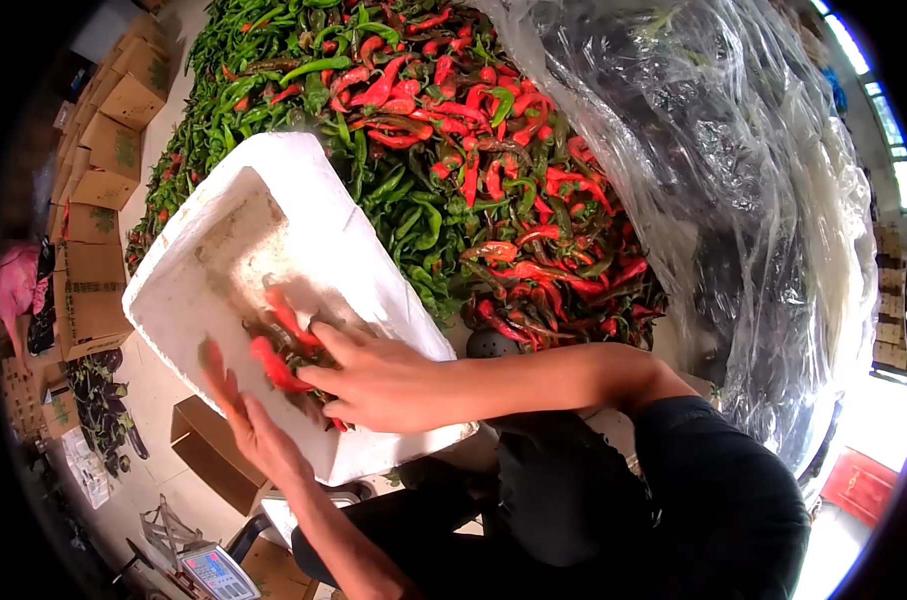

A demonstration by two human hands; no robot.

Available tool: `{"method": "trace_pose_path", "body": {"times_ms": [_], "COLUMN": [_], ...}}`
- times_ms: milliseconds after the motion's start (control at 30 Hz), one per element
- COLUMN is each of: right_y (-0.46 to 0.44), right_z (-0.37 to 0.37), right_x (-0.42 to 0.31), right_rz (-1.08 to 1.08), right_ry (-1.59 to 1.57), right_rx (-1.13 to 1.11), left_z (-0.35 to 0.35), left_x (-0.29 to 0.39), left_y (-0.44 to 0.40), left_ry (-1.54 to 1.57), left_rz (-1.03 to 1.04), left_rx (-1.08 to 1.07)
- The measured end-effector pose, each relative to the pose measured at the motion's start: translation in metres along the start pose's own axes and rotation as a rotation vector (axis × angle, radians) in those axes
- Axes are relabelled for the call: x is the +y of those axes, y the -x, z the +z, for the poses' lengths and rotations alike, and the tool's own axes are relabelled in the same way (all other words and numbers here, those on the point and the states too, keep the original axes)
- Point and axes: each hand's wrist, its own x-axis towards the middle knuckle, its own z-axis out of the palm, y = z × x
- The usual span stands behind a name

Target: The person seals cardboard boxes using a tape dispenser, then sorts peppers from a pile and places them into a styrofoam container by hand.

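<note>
A white foam box (374, 280) stands tilted in front of me, with a small heap of red and dark green peppers at its near end. My right hand (379, 380) reaches over the near rim into the box, its fingers bent around a red pepper (277, 364). Another red pepper (289, 315) lies by the fingertips, blurred. My left hand (264, 440) is at the box's left rim. From its fingers a reddish-brown pepper (215, 368) sticks up, smeared by motion. The left palm side is partly hidden.
Behind the box spreads a big pile of green and red peppers (454, 110). Clear plastic sheeting (714, 150) covers its right side. Cardboard boxes (109, 160) line the left, and an open carton (214, 450) sits below the foam box. A scale display (219, 573) shows at bottom left.
</note>
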Motion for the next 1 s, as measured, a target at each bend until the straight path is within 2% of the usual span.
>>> {"method": "trace_pose_path", "body": {"times_ms": [33, 67, 100, 133, 167, 200, 233, 267, 333, 367, 467, 500, 600, 633, 667, 700, 733, 767, 800, 867, 933, 1000], "right_y": [0.007, 0.011, 0.015, 0.012, 0.007, 0.006, 0.005, 0.005, -0.011, -0.014, -0.007, -0.004, 0.015, 0.018, 0.033, 0.039, 0.050, 0.071, 0.079, 0.104, 0.127, 0.150], "right_z": [-0.016, -0.038, -0.052, -0.056, -0.066, -0.076, -0.076, -0.073, -0.067, -0.063, -0.053, -0.051, -0.051, -0.068, -0.076, -0.091, -0.109, -0.122, -0.145, -0.134, -0.107, -0.087], "right_x": [0.009, 0.020, 0.045, 0.081, 0.126, 0.177, 0.223, 0.257, 0.285, 0.292, 0.296, 0.298, 0.306, 0.273, 0.270, 0.234, 0.194, 0.178, 0.124, 0.079, 0.052, 0.047], "right_rz": [0.018, 0.049, 0.316, 0.475, 0.608, 0.761, 0.812, 0.862, 1.033, 1.118, 1.151, 1.144, 0.856, 0.802, 0.755, 0.556, 0.635, 0.625, 0.645, 0.741, 0.665, 0.746], "right_ry": [-0.146, -0.108, -0.132, -0.140, -0.103, -0.029, 0.092, 0.212, 0.284, 0.320, 0.284, 0.281, 0.051, 0.068, 0.091, -0.272, -0.277, -0.361, -0.593, -0.922, -0.986, -0.999], "right_rx": [-0.074, 0.067, 0.148, 0.380, 0.488, 0.475, 0.500, 0.521, 0.421, 0.370, 0.510, 0.510, 0.782, 0.810, 0.766, 0.814, 0.742, 0.611, 0.427, 0.461, 0.629, 0.817], "left_z": [0.003, -0.008, -0.006, -0.003, -0.002, -0.003, 0.001, 0.014, 0.032, 0.039, 0.057, 0.057, 0.071, 0.076, 0.082, 0.090, 0.100, 0.112, 0.126, 0.152, 0.178, 0.200], "left_x": [0.021, -0.001, 0.002, 0.009, 0.005, 0.000, -0.001, 0.017, 0.027, 0.027, 0.035, 0.034, 0.040, 0.037, 0.041, 0.044, 0.047, 0.049, 0.062, 0.070, 0.068, 0.055], "left_y": [0.005, 0.005, 0.008, 0.015, 0.023, 0.033, 0.040, 0.047, 0.063, 0.074, 0.097, 0.103, 0.102, 0.102, 0.101, 0.100, 0.099, 0.097, 0.096, 0.102, 0.113, 0.131], "left_ry": [0.058, -0.055, 0.049, 0.154, 0.160, 0.168, 0.178, 0.179, 0.255, 0.240, 0.197, 0.208, 0.102, 0.039, 0.012, -0.028, -0.068, -0.100, -0.202, -0.357, -0.343, -0.348], "left_rz": [-0.035, -0.182, -0.136, -0.087, -0.101, -0.109, -0.114, 0.020, 0.121, 0.079, 0.074, 0.022, 0.059, 0.106, 0.110, 0.139, 0.173, 0.247, 0.333, 0.393, 0.546, 0.703], "left_rx": [0.062, 0.163, 0.184, 0.210, 0.180, 0.147, 0.115, 0.003, -0.246, -0.324, -0.456, -0.585, -0.690, -0.680, -0.680, -0.666, -0.652, -0.633, -0.602, -0.650, -0.736, -0.834]}}
